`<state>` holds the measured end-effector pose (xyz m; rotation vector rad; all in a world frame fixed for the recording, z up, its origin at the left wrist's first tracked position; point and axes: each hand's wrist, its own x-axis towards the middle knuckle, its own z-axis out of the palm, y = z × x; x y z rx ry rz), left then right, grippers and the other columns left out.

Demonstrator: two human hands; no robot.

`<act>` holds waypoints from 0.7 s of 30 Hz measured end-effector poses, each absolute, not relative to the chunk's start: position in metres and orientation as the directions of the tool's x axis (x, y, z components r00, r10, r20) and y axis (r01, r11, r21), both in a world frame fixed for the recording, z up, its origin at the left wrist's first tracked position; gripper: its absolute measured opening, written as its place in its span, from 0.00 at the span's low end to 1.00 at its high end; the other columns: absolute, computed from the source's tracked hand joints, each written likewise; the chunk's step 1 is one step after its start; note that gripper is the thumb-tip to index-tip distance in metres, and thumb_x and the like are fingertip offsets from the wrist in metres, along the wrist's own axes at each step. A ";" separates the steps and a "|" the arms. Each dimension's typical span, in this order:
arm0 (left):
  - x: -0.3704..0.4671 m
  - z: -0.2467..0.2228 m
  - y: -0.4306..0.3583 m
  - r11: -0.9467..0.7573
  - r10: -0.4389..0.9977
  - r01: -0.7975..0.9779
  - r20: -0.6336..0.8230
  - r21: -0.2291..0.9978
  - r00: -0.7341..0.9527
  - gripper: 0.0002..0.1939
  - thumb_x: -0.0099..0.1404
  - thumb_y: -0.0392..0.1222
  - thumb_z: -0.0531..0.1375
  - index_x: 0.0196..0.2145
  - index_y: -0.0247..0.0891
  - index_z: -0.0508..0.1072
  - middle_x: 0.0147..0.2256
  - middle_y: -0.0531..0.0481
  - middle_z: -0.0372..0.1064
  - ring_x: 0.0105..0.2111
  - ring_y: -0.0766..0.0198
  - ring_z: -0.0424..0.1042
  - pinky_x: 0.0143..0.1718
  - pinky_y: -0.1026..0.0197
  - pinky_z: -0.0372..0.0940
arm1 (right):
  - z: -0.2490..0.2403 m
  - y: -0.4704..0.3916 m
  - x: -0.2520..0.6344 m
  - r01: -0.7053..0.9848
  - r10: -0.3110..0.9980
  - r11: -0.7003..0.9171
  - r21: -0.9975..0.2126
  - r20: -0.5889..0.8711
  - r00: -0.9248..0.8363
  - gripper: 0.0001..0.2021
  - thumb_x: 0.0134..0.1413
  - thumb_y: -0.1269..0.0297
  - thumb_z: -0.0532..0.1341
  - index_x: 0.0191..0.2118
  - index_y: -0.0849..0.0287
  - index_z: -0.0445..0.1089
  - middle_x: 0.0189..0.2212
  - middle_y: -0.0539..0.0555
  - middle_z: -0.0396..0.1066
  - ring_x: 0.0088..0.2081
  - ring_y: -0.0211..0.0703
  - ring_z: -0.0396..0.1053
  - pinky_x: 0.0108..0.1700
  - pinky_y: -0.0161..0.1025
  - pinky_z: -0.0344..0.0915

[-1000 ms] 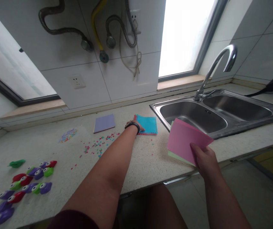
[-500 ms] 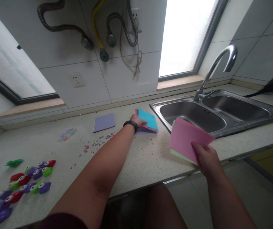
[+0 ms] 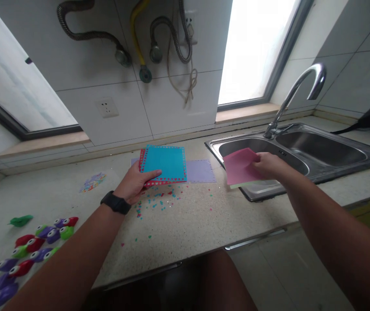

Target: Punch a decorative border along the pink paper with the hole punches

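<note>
Left hand (image 3: 136,181) closed on the near left corner of a blue sheet (image 3: 165,162), thumb on top; a red sheet (image 3: 163,183) peeks out beneath, left and near edges. Borders of both look punched. Right hand (image 3: 265,165) pinches a pink sheet (image 3: 241,164) with a pale green sheet (image 3: 236,186) under it, over the near left corner of the sink (image 3: 210,147). A purple sheet (image 3: 200,171) lies on the table (image 3: 185,229) between the blue one and the sink, toward the back edge; more purple shows left of the blue. Whether blue and red touch what lies below, cannot tell. Confetti (image 3: 159,201) strewn toward the table's front edge; toys (image 3: 36,244) at its left end. Step in hand, by my reading: handling the punched pair, plain sheets held aside. Next move seems to call for level edges and a light grip.
</note>
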<state>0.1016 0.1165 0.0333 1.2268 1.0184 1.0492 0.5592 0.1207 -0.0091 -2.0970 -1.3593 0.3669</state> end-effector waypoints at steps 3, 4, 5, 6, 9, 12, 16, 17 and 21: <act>0.076 0.023 0.094 0.094 0.978 -0.090 -0.075 0.991 0.194 0.31 0.51 0.39 0.74 0.51 0.38 0.70 0.48 0.42 0.77 0.40 0.53 0.79 0.40 0.55 0.76 | -0.001 0.146 0.552 0.797 0.935 -0.322 -0.511 -0.042 0.351 0.08 0.42 0.69 0.68 0.33 0.64 0.78 0.25 0.58 0.75 0.26 0.43 0.70 0.31 0.36 0.59; 0.069 0.020 0.088 0.101 0.983 -0.096 -0.084 0.990 0.165 0.31 0.51 0.39 0.74 0.52 0.38 0.70 0.49 0.41 0.76 0.40 0.53 0.79 0.41 0.54 0.76 | 0.001 0.153 0.550 0.825 0.939 -0.333 -0.457 -0.082 0.334 0.09 0.43 0.69 0.67 0.35 0.63 0.78 0.27 0.58 0.76 0.27 0.45 0.71 0.31 0.37 0.59; 0.061 0.017 0.082 0.102 0.985 -0.092 -0.088 0.990 0.150 0.31 0.51 0.39 0.74 0.52 0.37 0.70 0.49 0.41 0.76 0.41 0.53 0.79 0.42 0.54 0.76 | 0.002 0.159 0.548 0.848 0.939 -0.343 -0.404 -0.118 0.323 0.10 0.43 0.68 0.67 0.36 0.62 0.78 0.29 0.59 0.76 0.28 0.46 0.71 0.31 0.37 0.60; 0.055 0.015 0.078 0.104 0.987 -0.087 -0.092 0.991 0.133 0.31 0.51 0.39 0.74 0.52 0.37 0.70 0.50 0.40 0.76 0.41 0.53 0.79 0.43 0.54 0.76 | 0.003 0.164 0.546 0.866 0.937 -0.349 -0.358 -0.149 0.316 0.11 0.43 0.68 0.67 0.37 0.62 0.78 0.30 0.59 0.76 0.29 0.48 0.72 0.31 0.38 0.61; 0.040 0.010 0.068 0.145 0.987 -0.050 -0.142 0.988 0.070 0.34 0.51 0.40 0.74 0.54 0.37 0.69 0.51 0.39 0.75 0.42 0.52 0.79 0.45 0.53 0.76 | 0.005 0.172 0.543 0.886 0.928 -0.363 -0.289 -0.197 0.317 0.12 0.43 0.68 0.67 0.38 0.63 0.77 0.31 0.61 0.76 0.31 0.49 0.73 0.32 0.38 0.62; 0.032 0.009 0.062 0.167 0.986 -0.026 -0.166 0.986 0.035 0.36 0.51 0.40 0.74 0.56 0.39 0.68 0.52 0.40 0.75 0.43 0.50 0.79 0.45 0.50 0.76 | 0.006 0.169 0.542 0.886 0.919 -0.371 -0.279 -0.246 0.308 0.10 0.46 0.69 0.66 0.37 0.65 0.77 0.30 0.62 0.76 0.31 0.49 0.73 0.32 0.38 0.62; 0.027 0.007 0.056 0.168 0.984 -0.042 -0.165 0.985 0.064 0.35 0.53 0.41 0.73 0.57 0.40 0.68 0.53 0.40 0.74 0.45 0.48 0.79 0.46 0.47 0.75 | 0.009 0.144 0.538 0.870 0.907 -0.369 -0.327 -0.333 0.259 0.07 0.48 0.72 0.63 0.34 0.69 0.76 0.29 0.63 0.75 0.28 0.48 0.73 0.29 0.38 0.61; 0.027 0.006 0.056 0.177 0.983 -0.051 -0.174 0.983 0.060 0.35 0.53 0.41 0.74 0.57 0.40 0.68 0.53 0.40 0.74 0.45 0.48 0.79 0.47 0.46 0.75 | 0.010 0.136 0.537 0.864 0.906 -0.358 -0.352 -0.354 0.231 0.06 0.49 0.73 0.62 0.33 0.69 0.75 0.29 0.63 0.75 0.27 0.47 0.73 0.28 0.37 0.61; 0.026 0.002 0.054 0.188 0.981 -0.075 -0.184 0.979 0.055 0.37 0.52 0.42 0.74 0.57 0.40 0.67 0.53 0.40 0.73 0.46 0.47 0.78 0.48 0.44 0.74 | 0.016 0.107 0.539 0.810 0.906 -0.317 -0.493 -0.411 0.105 0.09 0.56 0.70 0.59 0.37 0.69 0.76 0.32 0.62 0.76 0.28 0.42 0.73 0.29 0.35 0.63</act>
